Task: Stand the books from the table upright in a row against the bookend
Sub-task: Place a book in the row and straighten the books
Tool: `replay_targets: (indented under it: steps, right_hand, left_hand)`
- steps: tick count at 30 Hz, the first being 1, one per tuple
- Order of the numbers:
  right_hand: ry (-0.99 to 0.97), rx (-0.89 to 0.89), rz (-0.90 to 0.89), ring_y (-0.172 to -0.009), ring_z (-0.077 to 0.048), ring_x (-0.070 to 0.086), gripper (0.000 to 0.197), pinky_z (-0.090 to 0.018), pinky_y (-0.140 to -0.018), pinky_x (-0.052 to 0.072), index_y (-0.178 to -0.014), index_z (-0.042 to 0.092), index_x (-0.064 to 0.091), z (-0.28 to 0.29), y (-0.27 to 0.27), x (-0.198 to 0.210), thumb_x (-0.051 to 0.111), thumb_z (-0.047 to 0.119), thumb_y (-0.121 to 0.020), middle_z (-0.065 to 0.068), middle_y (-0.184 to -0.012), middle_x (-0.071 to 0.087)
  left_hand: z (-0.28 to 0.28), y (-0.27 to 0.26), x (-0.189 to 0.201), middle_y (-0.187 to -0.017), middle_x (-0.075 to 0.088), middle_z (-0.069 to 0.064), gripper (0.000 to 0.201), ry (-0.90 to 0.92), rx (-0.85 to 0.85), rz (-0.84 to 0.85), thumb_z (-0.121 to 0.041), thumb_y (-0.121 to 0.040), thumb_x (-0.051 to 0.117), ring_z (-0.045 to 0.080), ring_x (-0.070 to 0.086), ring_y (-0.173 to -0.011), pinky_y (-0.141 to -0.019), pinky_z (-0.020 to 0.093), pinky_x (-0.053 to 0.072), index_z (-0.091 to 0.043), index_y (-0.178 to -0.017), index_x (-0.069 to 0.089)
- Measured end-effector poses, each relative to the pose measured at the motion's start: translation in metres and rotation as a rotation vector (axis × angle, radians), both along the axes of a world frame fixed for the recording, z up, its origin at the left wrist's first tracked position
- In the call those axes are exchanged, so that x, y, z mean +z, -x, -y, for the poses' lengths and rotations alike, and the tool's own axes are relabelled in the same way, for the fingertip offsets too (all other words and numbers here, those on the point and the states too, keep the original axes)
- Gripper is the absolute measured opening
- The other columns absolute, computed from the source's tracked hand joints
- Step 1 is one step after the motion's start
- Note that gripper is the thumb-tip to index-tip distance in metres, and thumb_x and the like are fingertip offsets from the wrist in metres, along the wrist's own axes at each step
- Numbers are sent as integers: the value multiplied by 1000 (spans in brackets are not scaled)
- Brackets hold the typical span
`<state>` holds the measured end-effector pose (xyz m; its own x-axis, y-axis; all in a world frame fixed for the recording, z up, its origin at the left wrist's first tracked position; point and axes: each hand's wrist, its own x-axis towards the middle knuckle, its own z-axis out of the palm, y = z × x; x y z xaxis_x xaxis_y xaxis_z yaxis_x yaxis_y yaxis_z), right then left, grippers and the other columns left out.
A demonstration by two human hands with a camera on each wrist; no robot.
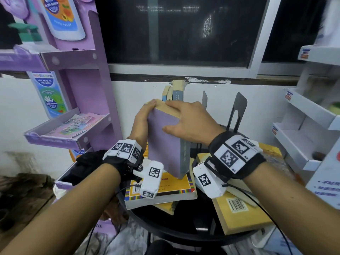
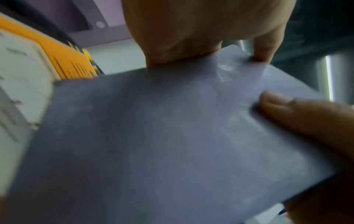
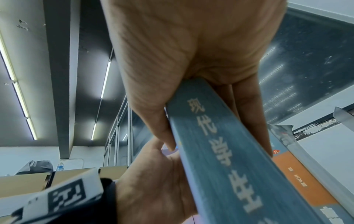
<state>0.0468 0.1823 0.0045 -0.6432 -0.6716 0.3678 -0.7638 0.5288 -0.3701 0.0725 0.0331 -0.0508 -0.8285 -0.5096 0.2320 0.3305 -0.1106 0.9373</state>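
Note:
A thick book with a purple cover [image 1: 163, 142] and a grey-blue spine is held nearly upright above the round black table [image 1: 184, 227]. My left hand [image 1: 147, 112] grips its upper left corner. My right hand [image 1: 174, 116] clamps the top, thumb on the cover, fingers over the far side. The right wrist view shows the printed spine [image 3: 220, 151] pinched in that hand [image 3: 191, 60]. Behind, a few books [image 1: 174, 92] stand upright by the wall. Two black bookends [image 1: 237, 111] rise to the right. The purple cover [image 2: 153, 136] fills the left wrist view.
Yellow books lie flat on the table: one under the held book [image 1: 165, 188], another at the right edge [image 1: 239, 212]. A purple display rack [image 1: 73, 107] stands at the left and white shelves [image 1: 303, 126] at the right. A dark window is behind.

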Motion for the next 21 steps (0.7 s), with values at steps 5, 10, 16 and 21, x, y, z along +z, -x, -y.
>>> replay_targets:
  steps: [5, 10, 16, 21]
  right_hand:
    - [39, -17, 25, -108, -21, 55, 72, -29, -90, 49, -140, 33, 45, -3, 3, -2, 71, 42, -74, -3, -119, 62]
    - [15, -9, -7, -99, -24, 58, 70, -35, -88, 51, -135, 33, 48, -3, 2, 0, 72, 46, -71, -3, -109, 62]
    - [-18, 17, -51, -104, -25, 56, 64, -37, -90, 49, -130, 29, 49, 0, 2, -1, 70, 43, -72, -2, -115, 61]
    - [-48, 27, -12, -107, -26, 53, 73, -27, -82, 45, -143, 30, 39, -2, 0, 0, 69, 39, -77, -8, -115, 61]
  left_hand:
    - [0, 5, 9, -109, 71, -6, 29, 31, 93, 51, -39, -81, 61, 5, 62, -102, -92, 27, 43, -22, -101, 73]
    - [-1, 9, 12, -86, 70, -8, 27, 51, 169, 71, -38, -80, 62, 3, 60, -74, -73, 24, 44, -18, -93, 74]
    - [-1, 10, 14, -93, 74, -7, 27, 64, 213, 79, -39, -73, 64, 11, 65, -89, -89, 33, 49, -21, -90, 76]
    - [0, 10, 15, -98, 74, -8, 19, 87, 221, 70, -34, -77, 61, 13, 66, -103, -98, 35, 48, -29, -86, 77]
